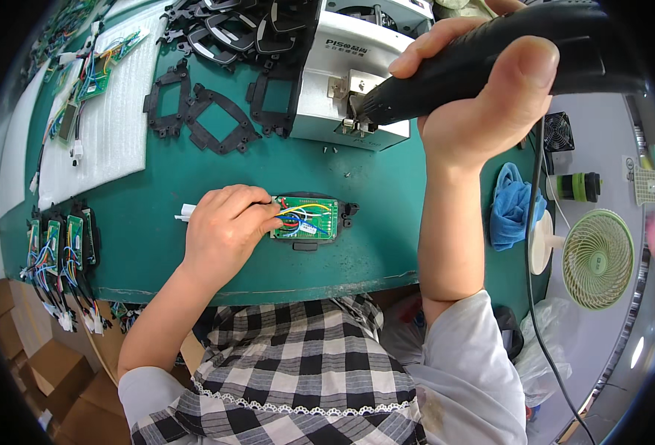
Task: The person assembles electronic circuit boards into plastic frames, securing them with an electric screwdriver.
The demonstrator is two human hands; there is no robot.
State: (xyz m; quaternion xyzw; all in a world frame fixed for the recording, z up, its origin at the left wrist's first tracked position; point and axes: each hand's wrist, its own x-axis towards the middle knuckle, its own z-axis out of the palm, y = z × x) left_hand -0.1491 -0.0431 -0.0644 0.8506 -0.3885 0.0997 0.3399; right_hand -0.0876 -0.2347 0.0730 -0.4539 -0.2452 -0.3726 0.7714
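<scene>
My right hand [483, 111] grips a black electric screwdriver [483, 63], its body tilted down to the left. The screwdriver's nose is at the metal outlet of a white screw feeder [316, 111]. Below it on the green table lies a green circuit board [326, 222] set in a black plastic frame [305, 247]. Yellow, blue, red and white wires cross the board. My left hand [227, 230] has its fingers closed over the board's left end, holding it by the edge; the fingertips partly hide that end. A white connector [188, 213] sticks out beyond this hand.
Loose black frames [220, 122] lie beside the feeder, more piled behind. Wired boards rest on white foam [119, 141] at far left; several others stand at the left table edge [53, 245]. At right are a blue cloth [515, 208], a green fan [598, 259] and a hanging cable [535, 297].
</scene>
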